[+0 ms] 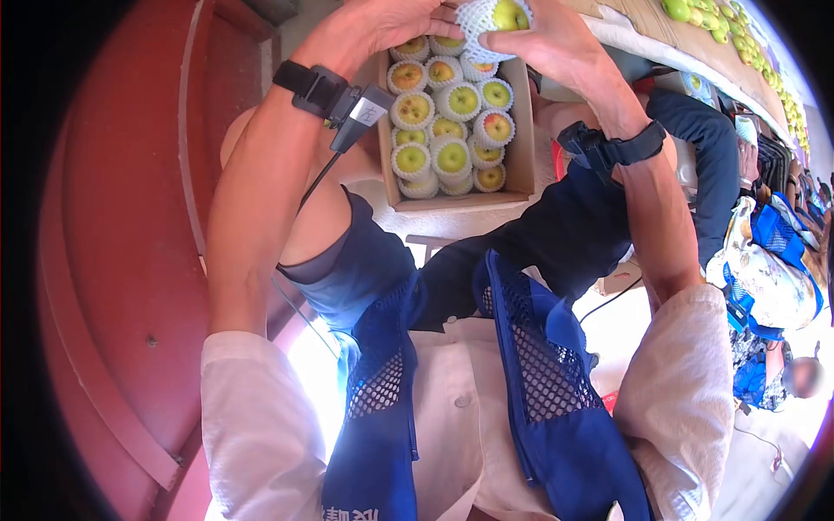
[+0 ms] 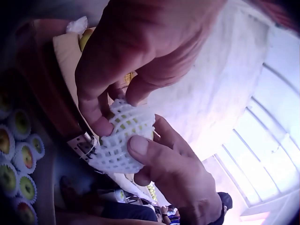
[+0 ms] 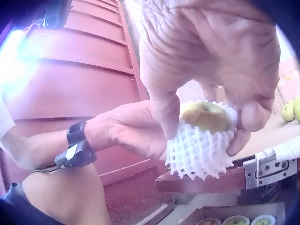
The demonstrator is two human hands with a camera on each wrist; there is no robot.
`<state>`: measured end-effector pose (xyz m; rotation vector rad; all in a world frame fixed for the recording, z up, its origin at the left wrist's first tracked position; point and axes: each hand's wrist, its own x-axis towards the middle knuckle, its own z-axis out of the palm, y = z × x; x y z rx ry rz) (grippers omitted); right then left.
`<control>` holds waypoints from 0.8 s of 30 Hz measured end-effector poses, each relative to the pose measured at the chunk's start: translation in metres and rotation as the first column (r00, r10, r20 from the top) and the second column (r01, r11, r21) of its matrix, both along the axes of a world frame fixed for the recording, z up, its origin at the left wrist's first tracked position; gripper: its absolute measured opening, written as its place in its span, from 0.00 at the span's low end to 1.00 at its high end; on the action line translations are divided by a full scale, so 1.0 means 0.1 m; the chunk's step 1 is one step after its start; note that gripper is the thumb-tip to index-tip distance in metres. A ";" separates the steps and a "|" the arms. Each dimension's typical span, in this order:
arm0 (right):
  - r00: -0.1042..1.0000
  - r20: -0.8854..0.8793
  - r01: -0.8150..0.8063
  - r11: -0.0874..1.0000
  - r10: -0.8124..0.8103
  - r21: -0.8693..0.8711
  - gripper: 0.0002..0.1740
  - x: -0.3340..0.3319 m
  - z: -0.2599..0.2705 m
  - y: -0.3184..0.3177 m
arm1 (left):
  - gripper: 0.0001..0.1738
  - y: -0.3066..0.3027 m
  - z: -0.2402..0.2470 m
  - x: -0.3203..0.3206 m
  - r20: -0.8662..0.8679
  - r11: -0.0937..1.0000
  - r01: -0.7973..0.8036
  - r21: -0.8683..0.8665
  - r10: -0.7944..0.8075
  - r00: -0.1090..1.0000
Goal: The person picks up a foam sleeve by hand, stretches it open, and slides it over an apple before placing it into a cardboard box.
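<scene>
Red panels of a wall fill the left side of the head view. Beside it a cardboard box is seen, open at the top and packed closely with yellow-green fruits, each one wrapped in white foam. At the upper right, more green fruits are laid out on a table.

Above the far end of the box, one apple is held up in the air between both hands, not touching the packed fruits. The left hand is curled round its left side, and the right hand is closed on its right side. A white foam net is drawn over the apple, so that only its top with the stalk hollow is left bare. In the right wrist view the net is pinched between the thumb and the fingers of the right hand. In the left wrist view the net is gripped by the left fingertips from above.
</scene>
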<state>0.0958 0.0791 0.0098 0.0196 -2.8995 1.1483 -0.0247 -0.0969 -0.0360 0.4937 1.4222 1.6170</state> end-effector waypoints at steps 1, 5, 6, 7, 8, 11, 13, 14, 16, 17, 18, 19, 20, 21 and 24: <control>0.998 0.062 0.017 1.000 -0.017 -0.003 0.33 0.03 -0.04 0.01 | 0.25 0.01 0.00 0.00 0.002 1.000 0.001 0.002 -0.001 1.000; 0.995 0.091 -0.028 0.999 0.032 -0.039 0.37 0.15 -0.51 0.12 | 0.25 0.02 0.05 0.02 -0.150 0.971 -0.173 -0.166 0.148 0.977; 0.992 0.121 -0.029 0.999 0.035 -0.046 0.36 0.17 -0.54 0.11 | 0.24 0.01 0.08 0.02 -0.170 0.965 -0.223 -0.134 0.199 0.965; 0.992 0.119 -0.032 0.999 0.037 -0.044 0.36 0.17 -0.69 0.15 | 0.24 -0.02 0.13 0.04 -0.172 0.965 -0.226 -0.132 0.202 0.964; 0.993 0.113 -0.032 0.997 0.039 -0.065 0.36 0.16 -0.89 0.19 | 0.23 -0.07 0.17 0.07 -0.163 0.974 -0.220 -0.049 0.210 0.964; 0.987 0.158 -0.017 0.999 0.021 -0.027 0.43 0.18 -0.91 0.15 | 0.21 -0.09 0.12 -0.06 -0.120 0.968 -0.238 0.081 0.247 0.962; 0.978 0.209 -0.014 0.999 0.003 0.049 0.44 0.18 -1.04 0.16 | 0.20 -0.09 0.12 -0.10 -0.086 0.956 -0.265 0.128 0.277 0.957; 0.979 0.204 -0.016 0.999 0.006 0.051 0.44 0.19 -1.09 0.16 | 0.19 -0.11 0.13 -0.13 -0.063 0.949 -0.284 0.140 0.294 0.954; 0.948 0.319 -0.052 0.986 -0.002 0.161 0.45 0.23 -1.21 0.16 | 0.18 -0.14 0.17 -0.17 -0.046 0.940 -0.305 0.155 0.315 0.948; 0.949 0.316 -0.054 0.985 0.000 0.161 0.45 0.26 -1.28 0.15 | 0.18 -0.16 0.18 -0.19 -0.042 0.923 -0.333 0.194 0.347 0.937; 0.913 0.408 -0.085 0.980 0.004 0.179 0.45 0.31 -1.31 0.11 | 0.17 -0.18 0.18 -0.21 -0.036 0.904 -0.360 0.232 0.378 0.925; 0.867 0.497 -0.117 0.974 0.005 0.195 0.45 0.36 -1.32 0.10 | 0.17 -0.20 0.20 -0.23 -0.037 0.903 -0.360 0.232 0.378 0.925; 0.832 0.555 -0.141 0.966 -0.004 0.218 0.46 0.40 -1.33 0.09 | 0.17 -0.22 0.22 -0.27 -0.008 0.885 -0.403 0.231 0.416 0.909; 0.832 0.555 -0.141 0.966 -0.004 0.218 0.46 0.41 -1.37 0.10 | 0.16 -0.24 0.25 -0.29 0.021 0.866 -0.446 0.228 0.453 0.891; 0.827 0.562 -0.167 0.962 0.019 0.214 0.46 0.43 -1.47 0.13 | 0.16 -0.29 0.30 -0.33 0.057 0.845 -0.484 0.229 0.484 0.873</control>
